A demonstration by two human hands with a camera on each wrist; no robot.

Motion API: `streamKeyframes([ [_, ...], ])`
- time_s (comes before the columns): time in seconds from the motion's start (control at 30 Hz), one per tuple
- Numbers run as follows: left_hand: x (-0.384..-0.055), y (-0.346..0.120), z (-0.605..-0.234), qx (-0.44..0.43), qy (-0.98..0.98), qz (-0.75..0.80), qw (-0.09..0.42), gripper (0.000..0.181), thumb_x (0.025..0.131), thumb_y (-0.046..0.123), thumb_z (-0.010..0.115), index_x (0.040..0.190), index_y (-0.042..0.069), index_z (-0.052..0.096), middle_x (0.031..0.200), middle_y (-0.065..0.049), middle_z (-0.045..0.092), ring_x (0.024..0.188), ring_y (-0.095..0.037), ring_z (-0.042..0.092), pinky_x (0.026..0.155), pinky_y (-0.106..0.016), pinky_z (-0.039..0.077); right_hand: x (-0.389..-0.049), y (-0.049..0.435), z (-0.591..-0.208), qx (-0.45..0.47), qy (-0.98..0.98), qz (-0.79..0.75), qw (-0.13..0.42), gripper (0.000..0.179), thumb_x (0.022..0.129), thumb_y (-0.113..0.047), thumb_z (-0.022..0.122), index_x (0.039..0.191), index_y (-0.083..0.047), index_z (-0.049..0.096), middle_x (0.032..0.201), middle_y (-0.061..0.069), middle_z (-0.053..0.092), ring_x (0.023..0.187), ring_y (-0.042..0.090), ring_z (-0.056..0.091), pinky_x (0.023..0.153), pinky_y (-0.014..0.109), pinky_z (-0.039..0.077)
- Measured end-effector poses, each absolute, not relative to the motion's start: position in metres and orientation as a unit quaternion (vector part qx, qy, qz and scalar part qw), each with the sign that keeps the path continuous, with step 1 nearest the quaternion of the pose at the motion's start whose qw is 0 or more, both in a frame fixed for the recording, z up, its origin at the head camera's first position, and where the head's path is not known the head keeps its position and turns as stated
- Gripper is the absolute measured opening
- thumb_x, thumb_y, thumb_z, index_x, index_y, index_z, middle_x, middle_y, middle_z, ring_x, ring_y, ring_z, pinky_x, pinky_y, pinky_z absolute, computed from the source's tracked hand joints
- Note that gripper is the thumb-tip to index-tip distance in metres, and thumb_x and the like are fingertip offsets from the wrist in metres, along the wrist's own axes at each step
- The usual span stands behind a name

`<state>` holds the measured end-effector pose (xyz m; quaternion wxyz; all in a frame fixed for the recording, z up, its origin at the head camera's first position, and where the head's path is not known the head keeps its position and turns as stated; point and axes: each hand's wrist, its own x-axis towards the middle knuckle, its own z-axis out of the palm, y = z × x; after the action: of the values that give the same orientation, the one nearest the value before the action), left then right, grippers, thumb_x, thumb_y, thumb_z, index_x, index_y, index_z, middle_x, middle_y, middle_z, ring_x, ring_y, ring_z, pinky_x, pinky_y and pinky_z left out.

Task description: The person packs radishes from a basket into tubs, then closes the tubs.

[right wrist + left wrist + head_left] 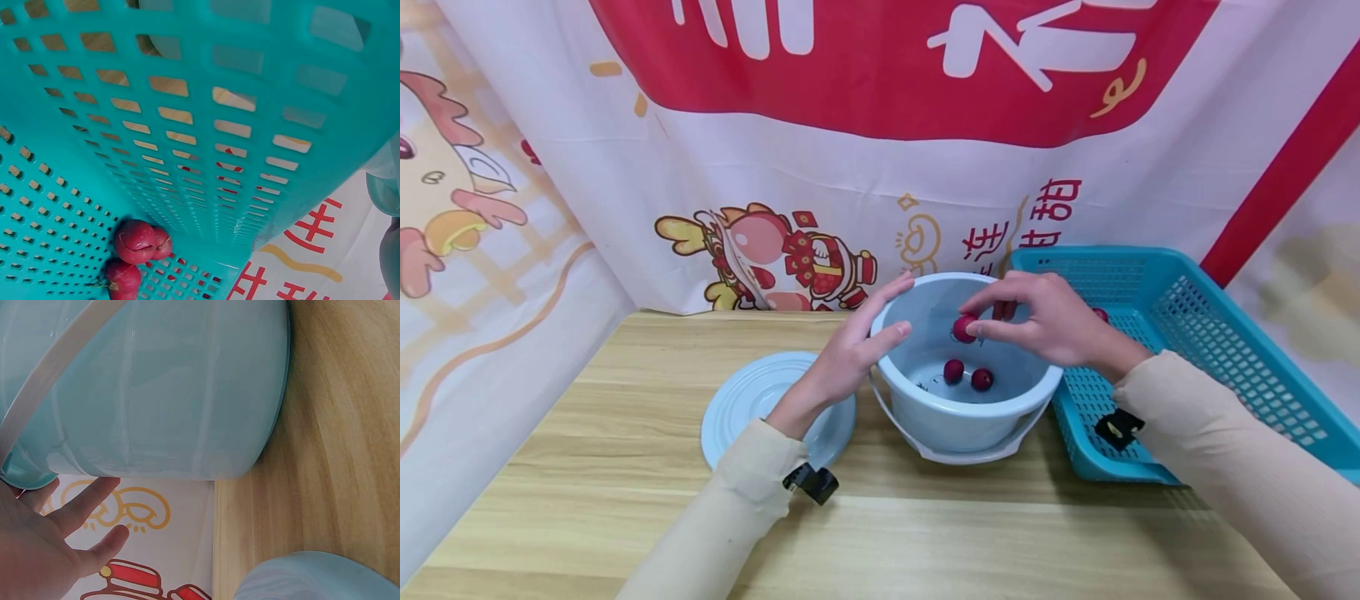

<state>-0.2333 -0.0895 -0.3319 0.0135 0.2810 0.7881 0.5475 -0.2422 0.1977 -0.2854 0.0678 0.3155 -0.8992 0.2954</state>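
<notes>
My right hand [1037, 321] pinches a small red radish [966, 328] between thumb and fingers, inside the mouth of the light blue bucket [955, 425]. Dark red also shows beneath its other fingers, partly hidden. Two radishes [953, 372] lie on the bucket's bottom. At the bucket's left rim, my left hand [853, 342] rests with fingers extended; in the left wrist view the same hand [47, 550] has its fingers spread by the bucket wall [169, 387]. A teal basket [1247, 367] stands to the right, and several radishes [136, 240] lie in its corner.
On the wooden table [587, 475], a round light blue lid [730, 400] lies left of the bucket, below my left forearm. The bucket's pale handle [970, 457] hangs at its front. A printed cloth [850, 167] hangs behind the table.
</notes>
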Motion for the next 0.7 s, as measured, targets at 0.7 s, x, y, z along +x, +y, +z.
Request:
streamKeyframes([
  [0.7,-0.2341,-0.0911,-0.3324,0.283,0.79,0.543,0.012,0.062,0.107,0.034,0.051,0.166,0.025,0.036,0.178,0.008,0.022,0.165,-0.018,0.022,0.13,-0.061,0.03,-0.2438,0.2012,-0.2868,0.313,-0.886,0.34,0.046,0.034,0.092,-0.018,0.083,0.126,-0.019,0.078,0.123,0.002,0.077,0.107,0.022,0.066,0.078,0.031,0.061],
])
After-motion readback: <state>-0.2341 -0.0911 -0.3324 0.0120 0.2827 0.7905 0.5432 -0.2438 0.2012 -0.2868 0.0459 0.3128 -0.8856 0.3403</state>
